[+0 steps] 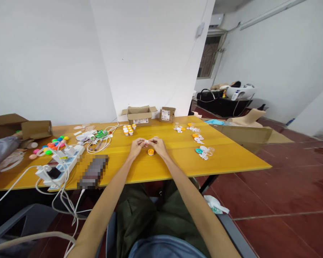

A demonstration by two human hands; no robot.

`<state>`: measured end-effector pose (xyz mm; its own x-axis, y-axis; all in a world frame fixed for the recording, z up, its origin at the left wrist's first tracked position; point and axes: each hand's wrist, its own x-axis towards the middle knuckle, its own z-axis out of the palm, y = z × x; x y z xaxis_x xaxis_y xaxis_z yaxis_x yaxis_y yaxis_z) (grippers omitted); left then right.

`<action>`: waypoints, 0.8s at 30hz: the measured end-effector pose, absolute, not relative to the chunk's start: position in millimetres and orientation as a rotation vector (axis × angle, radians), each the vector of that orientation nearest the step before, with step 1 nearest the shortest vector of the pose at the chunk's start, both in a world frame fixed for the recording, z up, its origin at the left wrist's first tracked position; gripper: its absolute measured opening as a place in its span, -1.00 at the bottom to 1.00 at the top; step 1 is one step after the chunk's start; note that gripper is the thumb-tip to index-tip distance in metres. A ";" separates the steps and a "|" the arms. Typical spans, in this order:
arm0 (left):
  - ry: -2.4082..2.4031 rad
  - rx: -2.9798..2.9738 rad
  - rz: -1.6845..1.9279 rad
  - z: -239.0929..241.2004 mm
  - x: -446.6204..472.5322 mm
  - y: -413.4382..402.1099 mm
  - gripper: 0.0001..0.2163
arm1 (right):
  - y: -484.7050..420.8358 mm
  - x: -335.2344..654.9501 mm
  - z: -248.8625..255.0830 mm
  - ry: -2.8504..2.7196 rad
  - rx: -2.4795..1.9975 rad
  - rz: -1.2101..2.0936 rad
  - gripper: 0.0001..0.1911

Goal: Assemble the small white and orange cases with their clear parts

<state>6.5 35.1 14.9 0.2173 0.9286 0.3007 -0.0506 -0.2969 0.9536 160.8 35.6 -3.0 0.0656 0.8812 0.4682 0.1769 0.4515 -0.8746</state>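
Over the middle of the yellow table, my left hand and my right hand meet, fingertips pinched together. Between them is a small white plastic part, mostly covered by the fingers. Just below my hands an orange and white round piece rests on the tabletop. To the right lie small heaps of parts: white pieces with an orange ring, another heap with an orange ring, and one with a teal ring beside white pieces and a clear round cover.
Behind my hands stand small orange and white containers, an open cardboard box and a smaller box. At left are a power strip with cables, a phone, coloured balls and another person's sleeve.
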 end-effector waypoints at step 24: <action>0.906 1.544 1.337 13.9 6.5 38.7 -0.81 | 28.6 159.0 1.9 -1.536 -1.015 0.672 -0.87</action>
<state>6.5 38.7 13.9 0.1557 0.9243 0.3485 -0.0182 -0.3500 0.9366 159.0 28.6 1.9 -0.0096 0.8771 0.4801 0.2426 0.4679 -0.8499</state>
